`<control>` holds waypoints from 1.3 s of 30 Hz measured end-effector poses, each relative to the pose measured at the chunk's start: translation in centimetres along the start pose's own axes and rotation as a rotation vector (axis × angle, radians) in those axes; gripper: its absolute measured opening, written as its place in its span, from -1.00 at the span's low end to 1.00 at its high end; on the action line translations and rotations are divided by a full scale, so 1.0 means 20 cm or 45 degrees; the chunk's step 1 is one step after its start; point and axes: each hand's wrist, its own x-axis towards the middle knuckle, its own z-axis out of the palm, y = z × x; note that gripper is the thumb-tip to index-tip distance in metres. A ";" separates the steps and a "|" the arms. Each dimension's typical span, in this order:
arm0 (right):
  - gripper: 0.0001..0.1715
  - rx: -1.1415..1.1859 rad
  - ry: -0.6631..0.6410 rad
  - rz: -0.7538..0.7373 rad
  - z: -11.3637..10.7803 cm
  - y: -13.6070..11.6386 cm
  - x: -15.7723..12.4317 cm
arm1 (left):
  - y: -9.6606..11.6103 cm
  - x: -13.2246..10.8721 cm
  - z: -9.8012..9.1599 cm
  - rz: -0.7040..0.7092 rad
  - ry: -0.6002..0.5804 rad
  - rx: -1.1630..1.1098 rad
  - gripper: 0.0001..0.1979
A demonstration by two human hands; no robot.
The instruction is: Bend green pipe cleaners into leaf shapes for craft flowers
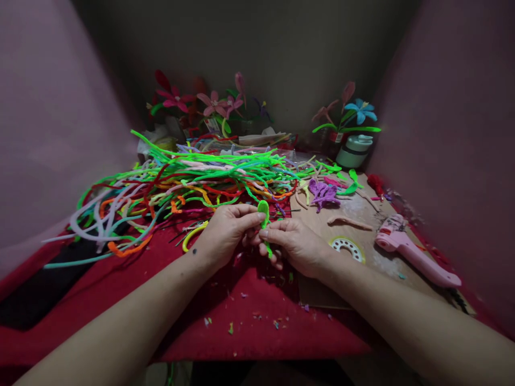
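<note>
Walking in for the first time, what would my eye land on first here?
Probably the big tangle of fuzzy stems, much of it bright green, sprawled across the back and left of the red cloth. Next comes the small green piece at the centre, pinched by the left hand and right hand. A vivid blue flower also stands out at the back right.

1. The tabletop (193, 335) is deep red.
2. Multicoloured fuzzy stems (225, 159) lie heaped across its left and middle.
3. A light-brown board (316, 295) lies at the right.
4. A flat black item (36, 303) rests at the left.
5. Tiny coloured scraps (230, 328) dot the near part.
</note>
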 end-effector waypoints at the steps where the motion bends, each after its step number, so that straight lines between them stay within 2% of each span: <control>1: -0.78 0.007 0.004 -0.001 0.00 0.00 0.00 | 0.00 0.00 0.00 0.007 0.005 0.023 -0.81; 10: -0.81 0.042 0.081 0.054 0.02 -0.01 -0.01 | 0.02 0.00 0.01 0.044 0.010 0.236 -0.81; 12: -0.83 0.073 0.090 0.079 0.02 -0.01 0.00 | 0.01 -0.01 0.03 0.147 0.059 0.335 -0.85; 15: -0.85 0.129 0.082 0.080 0.02 -0.01 0.00 | 0.00 -0.02 0.04 0.403 0.240 0.619 -0.86; 17: -0.83 0.159 0.054 0.080 0.01 -0.01 0.00 | 0.00 -0.01 0.03 0.468 0.320 0.717 -0.84; 21: -0.82 0.176 -0.025 0.115 0.00 -0.01 0.00 | 0.01 0.00 -0.01 0.344 0.337 0.570 -0.79; 28: -0.82 0.169 -0.055 0.128 0.00 0.00 0.00 | 0.00 0.02 -0.03 0.273 0.319 0.295 -0.73; 34: -0.81 0.191 -0.006 0.023 -0.02 0.01 0.00 | 0.00 0.02 -0.04 0.078 0.042 0.270 -0.74; 37: -0.71 0.133 -0.013 0.038 -0.02 0.01 0.00 | 0.00 0.02 -0.04 0.038 0.041 0.261 -0.72; 39: -0.65 0.091 0.072 -0.023 -0.01 0.01 0.01 | 0.00 0.02 -0.04 0.019 0.028 0.256 -0.74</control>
